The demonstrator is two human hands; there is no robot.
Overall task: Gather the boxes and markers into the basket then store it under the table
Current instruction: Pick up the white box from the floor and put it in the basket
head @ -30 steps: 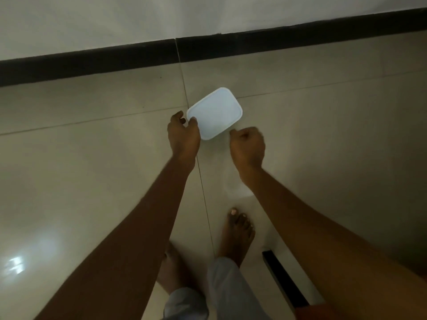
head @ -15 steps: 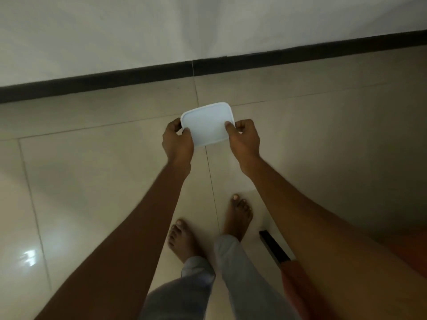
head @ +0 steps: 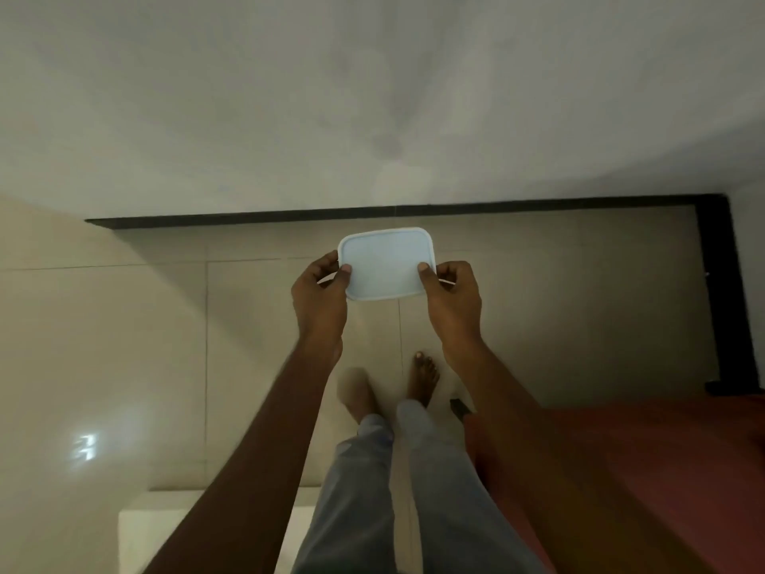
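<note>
A pale blue plastic box (head: 385, 263) with rounded corners is held up in the air in front of me, its flat face toward the camera. My left hand (head: 321, 298) pinches its left edge, thumb on top. My right hand (head: 453, 298) pinches its right edge the same way. No basket or markers are in view.
Glossy beige tiled floor (head: 124, 345) runs to a white wall with a dark skirting (head: 248, 217). A red-brown surface (head: 641, 461) fills the lower right, with a dark upright (head: 720, 292) beside it. My bare feet (head: 422, 374) stand below the box. A white ledge (head: 140, 528) lies at lower left.
The box has been lifted off the floor. My right hand, earlier beside it, now pinches its right edge. I have stood up, so the view has risen away from the floor.
</note>
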